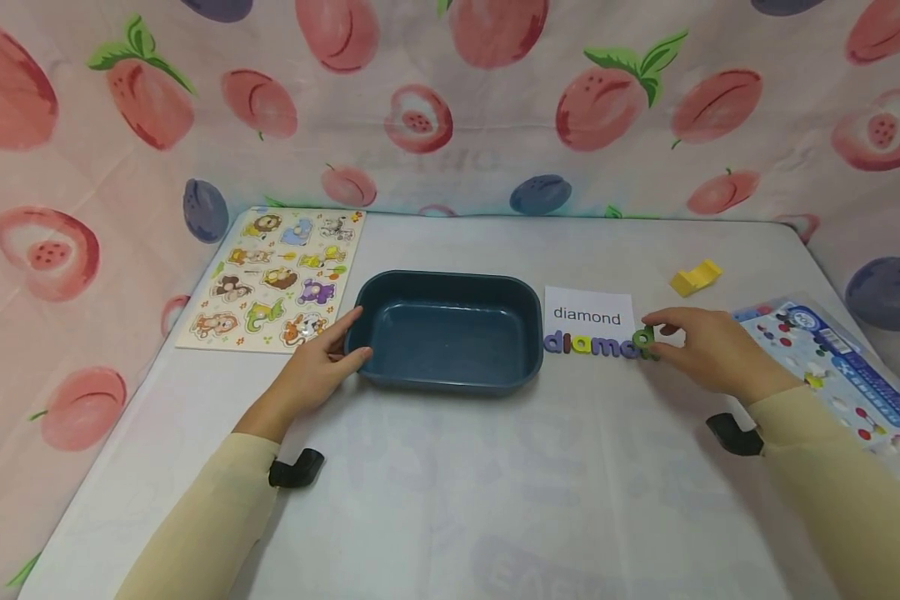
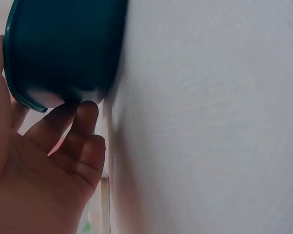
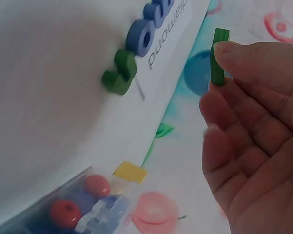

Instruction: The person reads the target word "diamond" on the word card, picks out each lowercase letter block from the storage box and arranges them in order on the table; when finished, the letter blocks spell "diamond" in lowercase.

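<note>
My left hand (image 1: 311,369) grips the left end of a dark blue plastic basin (image 1: 450,385), its thumb and fingertips at the rim and outer wall. In my right hand (image 1: 699,348), thumb and fingers pinch a small green letter (image 3: 219,57), raised above the table. Below it, a green letter n (image 3: 121,73) lies at the end of a row of coloured letters (image 1: 581,344) reading "diamo". In the head view the held letter overlaps that n. A white card (image 1: 588,302) printed "diamond" lies just behind the row.
An animal puzzle board (image 1: 273,279) lies left of the basin. On the right are a yellow piece (image 1: 695,277) and a clear-and-blue plastic pack (image 1: 847,367) with red and white balls pictured or inside. A fruit-print cloth (image 1: 487,108) hangs behind the table.
</note>
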A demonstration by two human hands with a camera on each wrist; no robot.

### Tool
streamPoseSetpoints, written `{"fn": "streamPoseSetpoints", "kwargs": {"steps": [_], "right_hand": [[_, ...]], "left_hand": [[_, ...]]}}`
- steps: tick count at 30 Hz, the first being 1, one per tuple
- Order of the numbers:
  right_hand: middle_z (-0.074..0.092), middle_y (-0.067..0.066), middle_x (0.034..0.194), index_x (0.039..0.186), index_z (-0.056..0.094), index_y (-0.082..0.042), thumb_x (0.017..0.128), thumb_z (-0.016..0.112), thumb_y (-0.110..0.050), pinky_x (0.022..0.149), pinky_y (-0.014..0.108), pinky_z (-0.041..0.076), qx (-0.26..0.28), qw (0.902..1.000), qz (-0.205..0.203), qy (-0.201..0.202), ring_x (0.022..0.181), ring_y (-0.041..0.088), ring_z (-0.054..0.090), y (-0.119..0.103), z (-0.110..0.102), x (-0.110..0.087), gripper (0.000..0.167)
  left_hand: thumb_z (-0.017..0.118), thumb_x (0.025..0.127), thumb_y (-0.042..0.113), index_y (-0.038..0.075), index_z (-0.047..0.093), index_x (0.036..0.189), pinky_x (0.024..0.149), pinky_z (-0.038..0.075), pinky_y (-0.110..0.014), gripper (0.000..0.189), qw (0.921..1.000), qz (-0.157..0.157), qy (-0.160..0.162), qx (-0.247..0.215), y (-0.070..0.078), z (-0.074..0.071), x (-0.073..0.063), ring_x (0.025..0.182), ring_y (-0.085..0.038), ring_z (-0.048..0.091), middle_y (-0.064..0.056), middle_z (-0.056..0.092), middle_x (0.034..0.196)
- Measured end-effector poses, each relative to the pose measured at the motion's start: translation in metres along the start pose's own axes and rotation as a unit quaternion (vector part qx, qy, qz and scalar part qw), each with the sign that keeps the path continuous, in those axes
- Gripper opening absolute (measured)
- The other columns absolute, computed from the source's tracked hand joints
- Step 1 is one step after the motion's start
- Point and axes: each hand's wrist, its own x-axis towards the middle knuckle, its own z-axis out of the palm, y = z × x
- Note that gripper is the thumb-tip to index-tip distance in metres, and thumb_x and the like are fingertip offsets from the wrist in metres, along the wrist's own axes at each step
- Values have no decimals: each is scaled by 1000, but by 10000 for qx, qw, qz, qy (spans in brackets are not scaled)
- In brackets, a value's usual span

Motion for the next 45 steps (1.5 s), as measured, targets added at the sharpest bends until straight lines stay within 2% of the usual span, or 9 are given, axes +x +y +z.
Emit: {"fn": "streamPoseSetpoints", "kwargs": {"steps": [5, 8, 12, 20, 29, 45], "right_hand": [[63, 25, 119, 137, 57, 1, 97, 66, -18, 80, 51, 54, 105, 9999, 98, -52, 102, 40, 58, 9, 1, -1, 45], [64, 25, 117, 137, 56, 2, 96, 66, -17, 82, 52, 54, 67, 9998, 154, -56, 103, 40, 59, 13, 2, -1, 45], [65, 25, 114, 136, 56, 3, 96, 66, -15, 80, 52, 53, 13, 9996, 250, -89, 99, 38, 60, 18, 2, -1, 45], [67, 23, 107, 134, 57, 6, 94, 65, -12, 78, 51, 53, -130, 9997, 191, -110, 91, 33, 62, 25, 2, -1, 44], [66, 26, 106, 135, 55, 5, 95, 64, -11, 81, 54, 52, -203, 9985, 433, -255, 90, 35, 60, 31, 4, 1, 44], [64, 27, 107, 136, 52, 8, 95, 62, -8, 81, 56, 51, -197, 9983, 488, -230, 89, 35, 58, 32, 3, -4, 45]], "left_hand": [[61, 98, 48, 33, 26, 160, 109, 34, -56, 73, 10000, -26, -25, -11, 0, 0, 0, 136, -37, 45, -19, 35, 157], [61, 98, 48, 33, 26, 160, 109, 34, -56, 73, 10000, -25, -34, -6, -1, 0, 0, 136, -37, 44, -19, 35, 157], [61, 98, 48, 34, 26, 160, 109, 34, -56, 73, 10000, -25, -42, -13, -1, 0, 0, 137, -37, 43, -19, 34, 157], [61, 98, 48, 34, 26, 160, 109, 35, -57, 73, 10000, -22, -41, -18, -1, 0, 0, 135, -37, 45, -19, 35, 157], [61, 98, 48, 34, 26, 160, 109, 34, -56, 73, 10000, -9, -38, -39, 0, 0, -1, 136, -37, 44, -19, 35, 157], [62, 97, 47, 35, 27, 159, 111, 32, -54, 72, 9999, 42, 28, -101, -3, 1, 1, 138, -35, 42, -18, 34, 158]]}}
